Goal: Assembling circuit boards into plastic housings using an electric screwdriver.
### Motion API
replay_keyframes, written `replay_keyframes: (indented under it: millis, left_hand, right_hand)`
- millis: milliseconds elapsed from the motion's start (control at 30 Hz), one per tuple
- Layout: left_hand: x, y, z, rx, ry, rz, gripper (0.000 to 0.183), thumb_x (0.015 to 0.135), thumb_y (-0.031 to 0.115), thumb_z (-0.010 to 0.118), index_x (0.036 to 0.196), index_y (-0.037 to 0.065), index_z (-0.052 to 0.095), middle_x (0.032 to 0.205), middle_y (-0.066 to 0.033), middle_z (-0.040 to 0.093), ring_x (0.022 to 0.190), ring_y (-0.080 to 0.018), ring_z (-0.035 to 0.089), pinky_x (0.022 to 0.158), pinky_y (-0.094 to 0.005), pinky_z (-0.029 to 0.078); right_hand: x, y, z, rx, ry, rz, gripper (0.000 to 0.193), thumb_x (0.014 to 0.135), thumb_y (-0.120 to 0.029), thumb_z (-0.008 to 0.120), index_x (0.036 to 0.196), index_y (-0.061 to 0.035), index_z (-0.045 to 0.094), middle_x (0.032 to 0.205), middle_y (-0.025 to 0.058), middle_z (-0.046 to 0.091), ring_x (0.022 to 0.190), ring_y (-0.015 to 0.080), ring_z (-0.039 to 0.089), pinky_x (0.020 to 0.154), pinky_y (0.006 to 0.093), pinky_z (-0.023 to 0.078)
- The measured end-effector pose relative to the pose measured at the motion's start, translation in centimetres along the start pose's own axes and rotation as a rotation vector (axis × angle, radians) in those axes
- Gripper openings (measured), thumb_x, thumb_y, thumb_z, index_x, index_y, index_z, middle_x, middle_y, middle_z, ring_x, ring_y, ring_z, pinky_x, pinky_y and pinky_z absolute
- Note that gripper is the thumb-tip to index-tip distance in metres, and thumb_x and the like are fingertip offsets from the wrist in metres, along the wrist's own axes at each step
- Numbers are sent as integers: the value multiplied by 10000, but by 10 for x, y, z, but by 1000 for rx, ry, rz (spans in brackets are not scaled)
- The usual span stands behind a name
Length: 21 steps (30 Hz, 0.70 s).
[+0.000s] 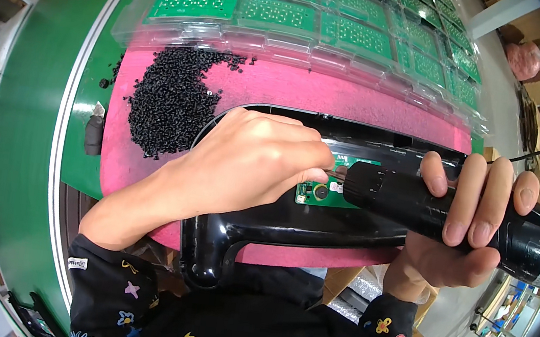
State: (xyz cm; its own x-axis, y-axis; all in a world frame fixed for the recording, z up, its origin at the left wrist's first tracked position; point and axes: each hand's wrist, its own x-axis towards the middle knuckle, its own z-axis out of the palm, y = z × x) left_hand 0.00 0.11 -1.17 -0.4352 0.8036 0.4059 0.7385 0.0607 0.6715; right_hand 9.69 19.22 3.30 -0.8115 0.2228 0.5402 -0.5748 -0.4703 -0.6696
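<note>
A black electric screwdriver (pixel 408 204) lies sideways in my right hand (pixel 477 202), the fingers wrapped round its body. Its thin metal bit (pixel 337 175) points left and meets the fingertips of my left hand (pixel 264 157). Those left fingers are pinched together at the bit's end; whatever they hold there is hidden. Below the bit, a green circuit board (pixel 310 198) with a round black part sits inside a black plastic housing (pixel 303 224). My left hand and the screwdriver cover much of the board.
Under the housing is a pink mat (pixel 281 81) on a green table (pixel 40 104). A heap of small black screws (pixel 170 101) lies at the mat's left. Clear plastic trays (pixel 312 55) with green circuit boards stand along the far side. A dark cable (pixel 531 154) runs at the right.
</note>
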Motion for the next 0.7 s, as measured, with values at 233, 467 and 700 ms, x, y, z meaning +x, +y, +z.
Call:
replay_keyframes:
  millis: [233, 467, 700]
  left_hand:
    - [2, 0, 0, -168, 33, -21, 115, 809, 52, 734, 896, -13, 698, 765, -118, 683, 683, -258, 676, 607, -334, 532]
    - [2, 2, 2, -101, 118, -137, 136, 817, -3, 707, 953, -15, 703, 795, -123, 711, 725, -235, 713, 638, -321, 560]
    - [-2, 3, -5, -76, 44, -195, 89, 839, 27, 694, 922, -4, 689, 768, -109, 707, 694, -222, 712, 619, -308, 556]
  right_hand:
    - [-4, -12, -2, -138, -71, 106, 409, 851, -176, 756, 1090, -160, 424, 759, -60, 515, 579, 60, 499, 638, 281, 403]
    - [-10, -3, 13, -204, -99, 223, 387, 855, -179, 764, 1054, -150, 434, 706, -35, 516, 508, 82, 480, 513, 263, 381]
    - [0, 1, 10, -120, -328, 357, 418, 798, 44, 751, 1056, -69, 442, 792, 70, 575, 639, 180, 542, 668, 371, 456]
